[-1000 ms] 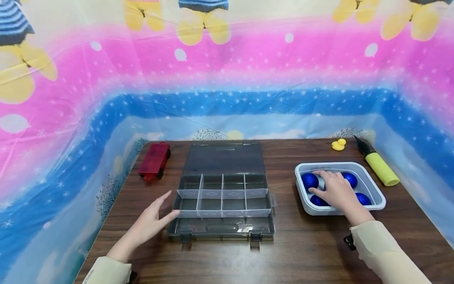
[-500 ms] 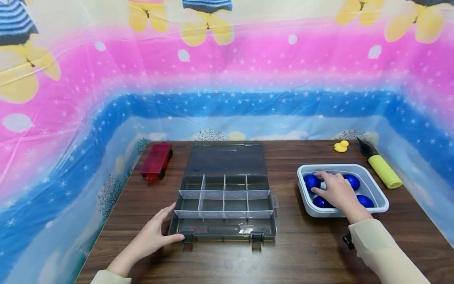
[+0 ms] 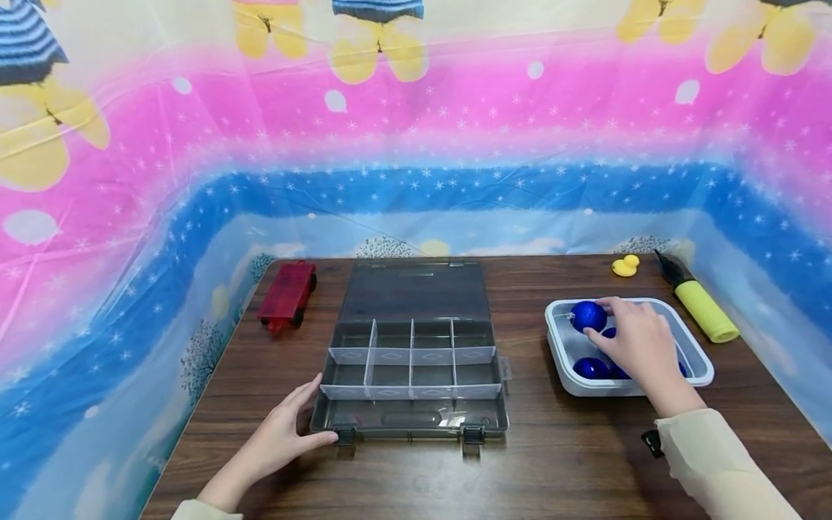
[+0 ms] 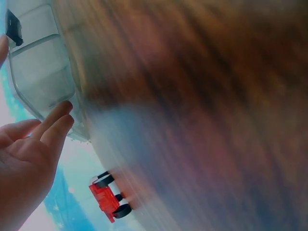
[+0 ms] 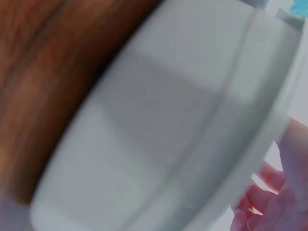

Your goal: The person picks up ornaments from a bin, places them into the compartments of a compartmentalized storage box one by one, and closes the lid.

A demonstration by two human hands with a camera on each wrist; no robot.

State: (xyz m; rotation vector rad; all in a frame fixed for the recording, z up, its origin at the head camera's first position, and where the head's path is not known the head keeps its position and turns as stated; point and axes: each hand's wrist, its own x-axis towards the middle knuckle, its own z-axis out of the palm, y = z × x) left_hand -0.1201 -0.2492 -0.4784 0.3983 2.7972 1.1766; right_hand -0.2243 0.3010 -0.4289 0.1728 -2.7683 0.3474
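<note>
My right hand (image 3: pixel 643 347) pinches a shiny blue Christmas bauble (image 3: pixel 588 316) between thumb and fingers, lifted to rim height at the back left of a white plastic tub (image 3: pixel 588 387). Other blue baubles (image 3: pixel 591 368) lie in the tub, partly covered by the hand. The tub's wall (image 5: pixel 159 120) fills most of the right wrist view and hides the held bauble there. My left hand (image 3: pixel 276 437) rests against the left side of a smoky clear compartment box (image 3: pixel 409 392), its thumb at the front left latch (image 3: pixel 345 435). White dividers split the box; its compartments hold nothing.
The box's lid (image 3: pixel 416 292) lies folded back behind it. A red toy car (image 3: pixel 287 295) stands at the back left. Behind the tub sit a yellow rubber duck (image 3: pixel 625 266) and a yellow-green hand pump (image 3: pixel 705 310) with a black nozzle. A printed cloth hangs behind the table.
My left hand has come down and forward onto the box's left edge and front corner. My right hand has lifted a bauble and moved slightly right with it.
</note>
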